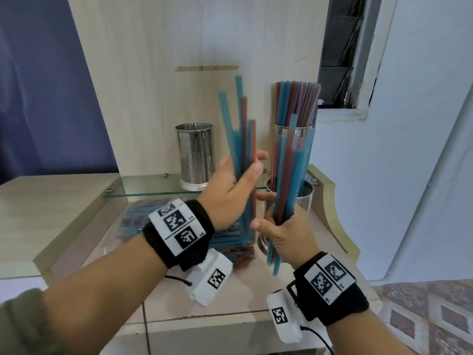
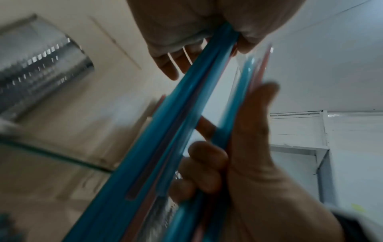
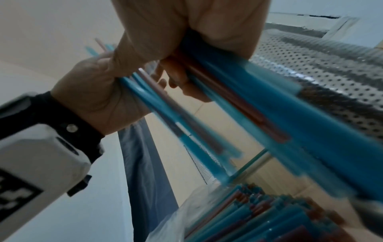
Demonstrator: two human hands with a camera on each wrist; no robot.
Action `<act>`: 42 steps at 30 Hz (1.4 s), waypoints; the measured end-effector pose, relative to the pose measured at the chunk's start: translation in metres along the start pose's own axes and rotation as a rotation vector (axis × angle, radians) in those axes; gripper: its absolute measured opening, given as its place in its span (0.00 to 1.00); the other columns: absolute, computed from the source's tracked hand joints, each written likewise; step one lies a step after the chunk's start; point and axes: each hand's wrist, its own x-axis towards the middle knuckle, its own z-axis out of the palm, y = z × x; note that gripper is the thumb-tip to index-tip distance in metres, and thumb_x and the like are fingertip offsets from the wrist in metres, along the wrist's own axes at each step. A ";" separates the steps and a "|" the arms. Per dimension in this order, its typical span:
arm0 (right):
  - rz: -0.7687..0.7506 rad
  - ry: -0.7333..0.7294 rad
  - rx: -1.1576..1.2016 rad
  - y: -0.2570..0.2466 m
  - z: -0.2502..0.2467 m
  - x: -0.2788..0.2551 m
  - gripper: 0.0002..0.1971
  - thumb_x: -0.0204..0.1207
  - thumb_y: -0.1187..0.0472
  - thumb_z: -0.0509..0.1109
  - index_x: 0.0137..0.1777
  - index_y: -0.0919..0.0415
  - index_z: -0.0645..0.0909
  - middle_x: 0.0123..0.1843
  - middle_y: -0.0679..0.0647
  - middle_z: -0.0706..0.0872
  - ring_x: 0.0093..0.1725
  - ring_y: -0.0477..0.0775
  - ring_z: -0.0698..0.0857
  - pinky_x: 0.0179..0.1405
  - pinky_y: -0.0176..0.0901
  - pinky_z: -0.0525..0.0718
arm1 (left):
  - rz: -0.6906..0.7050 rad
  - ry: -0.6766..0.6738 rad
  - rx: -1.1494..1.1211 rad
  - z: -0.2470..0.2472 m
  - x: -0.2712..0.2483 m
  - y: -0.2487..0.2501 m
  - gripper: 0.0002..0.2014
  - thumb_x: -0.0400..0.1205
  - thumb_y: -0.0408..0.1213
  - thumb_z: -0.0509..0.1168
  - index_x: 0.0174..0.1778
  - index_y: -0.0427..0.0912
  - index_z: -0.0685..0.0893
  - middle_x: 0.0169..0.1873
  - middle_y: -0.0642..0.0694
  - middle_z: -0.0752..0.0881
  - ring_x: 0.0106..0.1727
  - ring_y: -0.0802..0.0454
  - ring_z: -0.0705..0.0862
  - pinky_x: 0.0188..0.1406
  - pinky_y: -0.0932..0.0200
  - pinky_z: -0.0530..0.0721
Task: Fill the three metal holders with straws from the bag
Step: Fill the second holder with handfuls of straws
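My left hand (image 1: 230, 185) grips a loose bundle of blue and red straws (image 1: 243, 124) and holds it upright. Just to its right, my right hand (image 1: 281, 234) grips a second straw bundle (image 1: 286, 175) by its lower part. That bundle stands in front of a low metal holder (image 1: 305, 198). Behind it a holder (image 1: 280, 129) is packed with straws (image 1: 299, 103). An empty perforated holder (image 1: 195, 155) stands on the glass shelf. The plastic bag of straws (image 1: 230, 248) lies below my hands, also seen as bag (image 3: 269, 212). The wrist views show left hand (image 2: 186, 24) and right hand (image 3: 186, 32) curled round straws.
A glass shelf (image 1: 143, 187) crosses the recessed tiled counter (image 1: 230, 298). A pale wood panel (image 1: 179, 47) backs it. A white wall (image 1: 409, 149) and a dark window opening (image 1: 340, 47) lie to the right, a blue curtain (image 1: 38, 85) to the left.
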 end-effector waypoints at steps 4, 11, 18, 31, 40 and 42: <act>-0.019 -0.078 -0.011 -0.007 0.007 0.002 0.24 0.61 0.59 0.82 0.56 0.66 0.82 0.43 0.43 0.92 0.47 0.41 0.90 0.47 0.32 0.86 | -0.152 -0.058 -0.290 0.027 -0.010 0.005 0.11 0.87 0.40 0.55 0.62 0.59 0.75 0.58 0.65 0.83 0.63 0.71 0.80 0.62 0.74 0.76; 0.077 -0.143 -0.010 -0.003 -0.001 0.001 0.11 0.71 0.72 0.75 0.53 0.66 0.84 0.42 0.48 0.91 0.46 0.48 0.90 0.46 0.38 0.85 | -0.311 -0.163 -0.305 0.025 -0.013 0.000 0.19 0.82 0.59 0.60 0.68 0.60 0.73 0.66 0.62 0.81 0.73 0.62 0.75 0.77 0.52 0.70; 0.286 -0.209 -0.109 -0.005 -0.012 -0.005 0.06 0.74 0.71 0.75 0.43 0.60 0.84 0.33 0.51 0.90 0.38 0.51 0.91 0.42 0.45 0.89 | 0.055 0.005 -0.085 -0.011 0.035 0.038 0.33 0.86 0.47 0.59 0.82 0.55 0.47 0.79 0.43 0.65 0.71 0.57 0.76 0.61 0.66 0.81; 0.267 -0.062 -0.088 0.006 -0.025 -0.008 0.05 0.80 0.63 0.70 0.53 0.62 0.82 0.37 0.53 0.86 0.39 0.48 0.87 0.42 0.37 0.86 | -0.097 -0.259 0.499 -0.024 0.004 -0.010 0.16 0.88 0.48 0.54 0.67 0.47 0.77 0.68 0.51 0.78 0.69 0.61 0.73 0.75 0.49 0.72; 0.311 0.005 -0.074 0.015 -0.021 -0.013 0.06 0.81 0.60 0.68 0.53 0.64 0.80 0.36 0.55 0.84 0.34 0.43 0.85 0.35 0.30 0.83 | -0.375 -0.834 1.328 -0.020 -0.059 -0.088 0.30 0.77 0.57 0.64 0.74 0.51 0.75 0.84 0.41 0.37 0.82 0.31 0.34 0.81 0.32 0.39; 0.306 0.022 -0.071 0.016 -0.021 -0.014 0.06 0.81 0.61 0.68 0.52 0.63 0.80 0.35 0.54 0.84 0.33 0.42 0.84 0.34 0.29 0.82 | -0.365 -0.824 1.338 -0.018 -0.057 -0.088 0.27 0.78 0.56 0.63 0.72 0.50 0.78 0.85 0.41 0.38 0.83 0.31 0.36 0.80 0.33 0.39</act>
